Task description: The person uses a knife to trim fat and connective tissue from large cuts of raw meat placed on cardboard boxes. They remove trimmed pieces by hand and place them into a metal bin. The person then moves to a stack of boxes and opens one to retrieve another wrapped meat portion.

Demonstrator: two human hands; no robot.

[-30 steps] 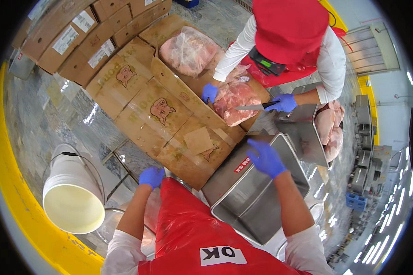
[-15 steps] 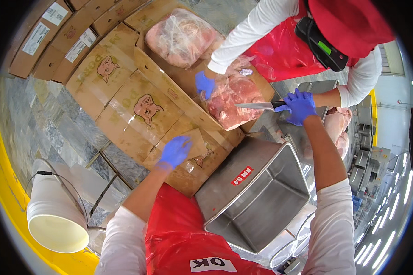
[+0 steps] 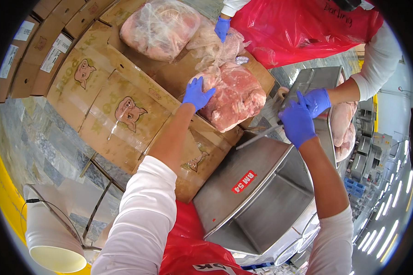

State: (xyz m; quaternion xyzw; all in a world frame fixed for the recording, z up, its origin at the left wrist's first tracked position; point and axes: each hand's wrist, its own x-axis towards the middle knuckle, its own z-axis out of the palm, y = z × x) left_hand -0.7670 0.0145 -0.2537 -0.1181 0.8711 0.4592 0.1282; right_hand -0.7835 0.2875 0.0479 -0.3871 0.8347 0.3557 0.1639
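Since the earlier frame, the left hand (image 3: 198, 94) has moved from the cardboard up to the meat (image 3: 234, 98). The knife (image 3: 258, 137) has swung off the meat, and the co-worker's far hand (image 3: 222, 28) has drawn back from it.

The flattened cardboard box (image 3: 96, 123) fills the left and middle. Beside it, the steel bin (image 3: 261, 158) lies tilted, its mouth towards the person. A second steel bin (image 3: 311, 79) stands beyond, with pink meat pieces (image 3: 344, 121) in it. On the box, a bagged slab (image 3: 159, 30) lies behind the unwrapped meat, with crumpled plastic film (image 3: 220, 46) between them. The meat sits near the box's right end.

The left hand's fingers are spread, their tips at the meat's left edge; how hard they press, I cannot tell. The right hand (image 3: 297, 121) has its fingers clamped on the knife's handle, overlapping the co-worker's near hand (image 3: 317, 101); whether that hand also grips is hidden. The blade slants down-left above the nearer bin's wall.
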